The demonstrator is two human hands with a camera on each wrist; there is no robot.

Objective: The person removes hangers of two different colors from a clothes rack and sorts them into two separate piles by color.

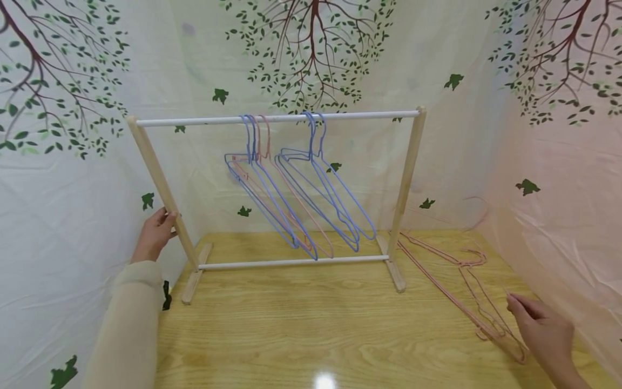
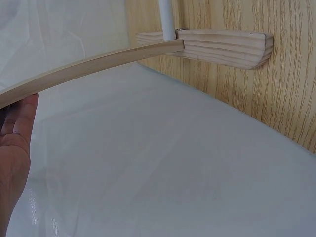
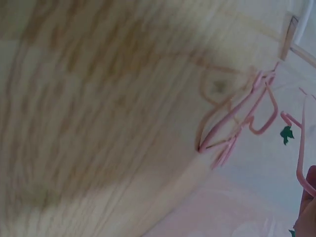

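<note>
My left hand (image 1: 154, 235) grips the left wooden post (image 1: 153, 170) of a small clothes rack, thumb at the front; fingers lie against the post (image 2: 89, 65) in the left wrist view. At the far right, my right hand (image 1: 544, 327) pinches a pink hanger (image 3: 301, 143) by its bent corner, seen at the edge of the right wrist view. More pink hangers (image 1: 457, 302) lie overlapping on the table just left of that hand. Several blue hangers (image 1: 324, 129) and a few pink hangers (image 1: 269, 138) hang from the rack's white top rail (image 1: 194, 121), in two groups.
The rack has a white lower rail (image 1: 267, 263) and a wooden foot (image 1: 394, 273) at each side. It stands on a wood-grain table (image 1: 291, 324). Behind and around hang pale sheets (image 1: 379, 162) printed with trees and green leaves. A small black item (image 1: 167, 296) is beside the left sleeve.
</note>
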